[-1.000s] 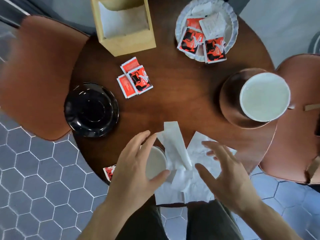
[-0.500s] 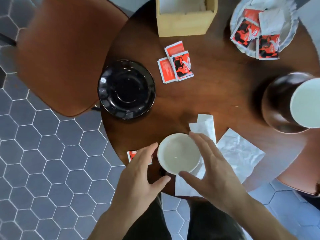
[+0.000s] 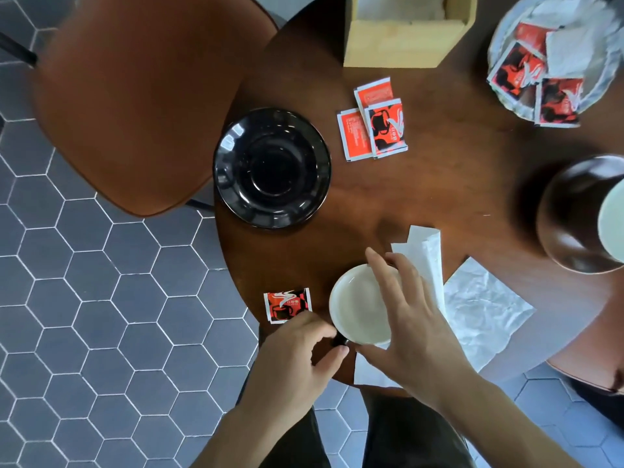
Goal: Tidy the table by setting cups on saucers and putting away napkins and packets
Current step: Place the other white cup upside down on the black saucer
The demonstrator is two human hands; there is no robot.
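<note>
Cup point(image 3: 358, 307) sits at near desk point(image 3: 456, 184) edge. Right hand point(image 3: 415, 319) grips its rim from above, fingers curled. Left hand point(image 3: 297, 356) pinches its dark handle. Black saucer point(image 3: 271, 168) lies apart, upper left.

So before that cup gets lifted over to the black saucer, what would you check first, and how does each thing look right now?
1. Black saucer bare, ready for a cup: ok.
2. Table between cup and saucer free of clutter: ok.
3. Right hand gripping the cup's rim: cannot tell, fingers arch over it.
4. Left hand on the cup's handle: cannot tell, handle mostly hidden.
5. Napkins not caught under the cup: cannot tell.
6. Cup empty: ok.
</note>
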